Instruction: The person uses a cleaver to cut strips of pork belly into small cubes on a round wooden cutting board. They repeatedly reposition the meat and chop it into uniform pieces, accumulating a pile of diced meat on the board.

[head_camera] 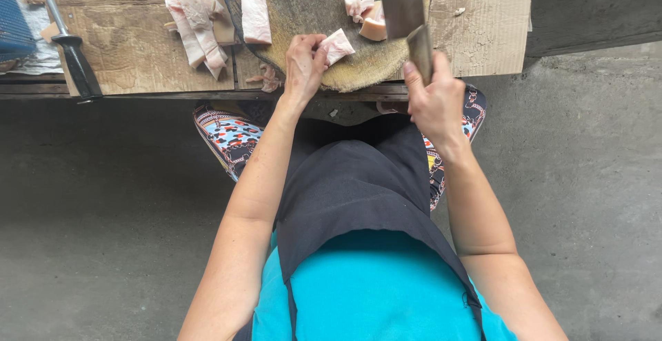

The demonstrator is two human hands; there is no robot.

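Two fists: meat chunk [338, 44], cleaver [403, 3].

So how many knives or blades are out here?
2. A cleaver in the right hand over the chopping block, and a black-handled steel at the far left. More may lie out of view.

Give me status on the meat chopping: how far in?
Done: a few cut chunks lie on the round block. In hand: left hand holds one piece; right hand grips the cleaver. Left: long strips, uncut.
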